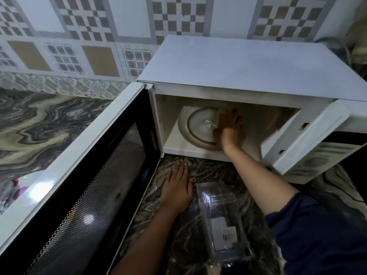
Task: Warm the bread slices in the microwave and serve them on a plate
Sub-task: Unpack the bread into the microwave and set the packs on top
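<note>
A white microwave (238,62) stands on the marbled counter with its door (95,175) swung wide open to the left. Inside, a round glass turntable (194,126) lies on the cavity floor. My right hand (231,133) reaches into the cavity over the turntable's right part. It is blurred and grips a tan bread slice (221,116), whose straight left edge shows beside the fingers. My left hand (176,187) rests flat on the counter just in front of the microwave, holding nothing.
A clear plastic bread package (222,221) lies on the counter (39,126) between my forearms. At the far left, behind the open door, a white rounded object (33,181) with pink things shows partly. A tiled wall runs behind.
</note>
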Tool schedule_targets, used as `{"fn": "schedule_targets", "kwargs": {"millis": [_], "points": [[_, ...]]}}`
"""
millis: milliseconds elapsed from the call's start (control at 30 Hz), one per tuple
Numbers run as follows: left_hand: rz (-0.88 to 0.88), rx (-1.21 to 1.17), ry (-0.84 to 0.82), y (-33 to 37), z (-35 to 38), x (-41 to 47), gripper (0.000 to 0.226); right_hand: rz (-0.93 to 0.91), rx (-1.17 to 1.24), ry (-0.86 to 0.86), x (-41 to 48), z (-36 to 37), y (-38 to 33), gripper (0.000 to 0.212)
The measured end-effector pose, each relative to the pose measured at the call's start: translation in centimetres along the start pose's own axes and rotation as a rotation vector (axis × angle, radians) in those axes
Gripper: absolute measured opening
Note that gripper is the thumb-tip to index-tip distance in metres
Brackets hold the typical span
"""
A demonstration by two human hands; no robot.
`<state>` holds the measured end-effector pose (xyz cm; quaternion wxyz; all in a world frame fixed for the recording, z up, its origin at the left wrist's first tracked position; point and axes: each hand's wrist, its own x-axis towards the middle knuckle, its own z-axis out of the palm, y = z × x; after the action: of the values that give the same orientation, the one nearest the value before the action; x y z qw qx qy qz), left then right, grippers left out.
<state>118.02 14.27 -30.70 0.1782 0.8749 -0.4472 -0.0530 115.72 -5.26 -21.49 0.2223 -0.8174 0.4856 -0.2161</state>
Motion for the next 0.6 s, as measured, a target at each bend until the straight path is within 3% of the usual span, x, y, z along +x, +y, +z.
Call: {"fn": "schedule_targets", "kwargs": {"millis": [167,300,367,533,600], "points": [[-0.003,-0.01,-0.002,-0.2,0.1,0.0,0.076,-0.072,-0.07,-0.013,1.4,-0.1,-0.3,0.072],[-0.002,0.011,-0.002,-0.3,0.3,0.0,0.075,0.027,0.084,-0.034,2.4,-0.1,-0.1,0.087],[-0.008,0.008,-0.008,-0.3,0.3,0.0,0.075,-0.019,0.076,-0.086,2.6,-0.1,0.1,0.09],[-0.019,0.02,-0.013,-0.3,0.2,-0.3,0.063,0.001,0.105,-0.123,1.3,-1.0,0.9,0.074],[-0.023,0.019,-0.014,-0.3,0.1,-1.0,0.061,0.017,0.082,-0.148,-0.3,-2.7,1.3,0.055]]}}
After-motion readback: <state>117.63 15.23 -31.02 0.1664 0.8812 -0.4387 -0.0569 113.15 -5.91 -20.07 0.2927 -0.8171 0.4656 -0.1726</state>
